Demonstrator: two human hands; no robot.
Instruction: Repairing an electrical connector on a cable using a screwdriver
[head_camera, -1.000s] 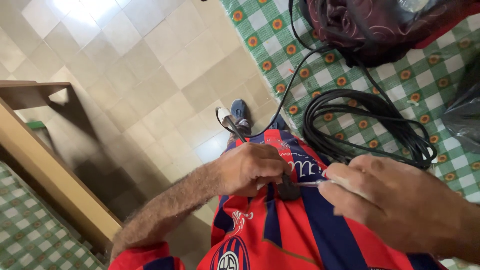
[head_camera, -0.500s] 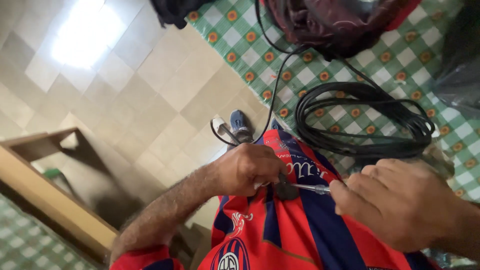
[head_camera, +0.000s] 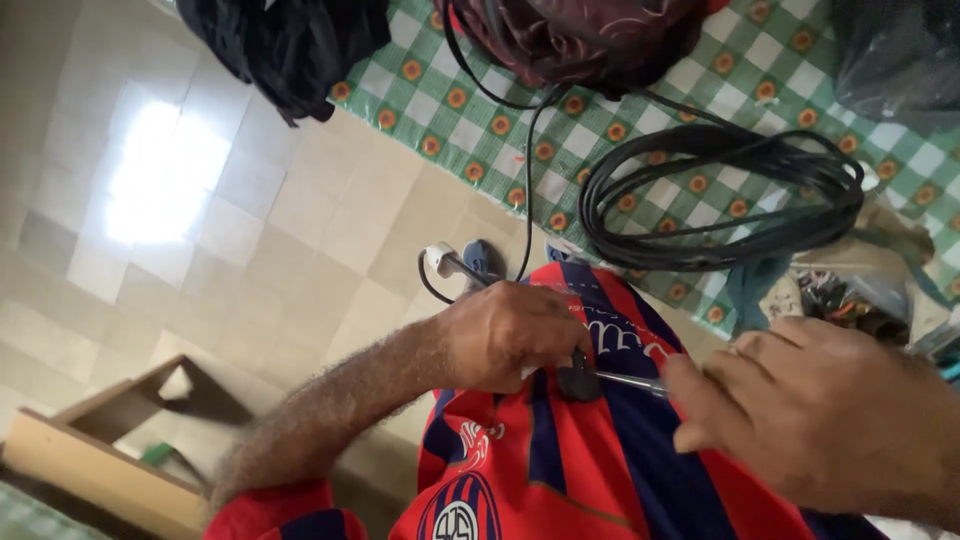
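My left hand (head_camera: 512, 335) is closed around a small black object (head_camera: 578, 380), held against my red and blue striped shirt (head_camera: 560, 470). My right hand (head_camera: 810, 415) grips a thin metal tool (head_camera: 625, 381), like a screwdriver shaft, whose tip meets the black object. Both hands are close together in front of my chest. What the black object is stays partly hidden by my fingers.
A coil of black cable (head_camera: 715, 195) lies on a table with a green checked cloth (head_camera: 600, 120). Dark bags (head_camera: 290, 45) sit at the table's far edge. A power strip with a plug (head_camera: 465, 262) lies on the tiled floor (head_camera: 200, 200). A wooden piece of furniture (head_camera: 110, 450) stands at the lower left.
The view has shifted, showing more of the table and cable. Both hands stay together on the black object and tool, with barely any movement between them.
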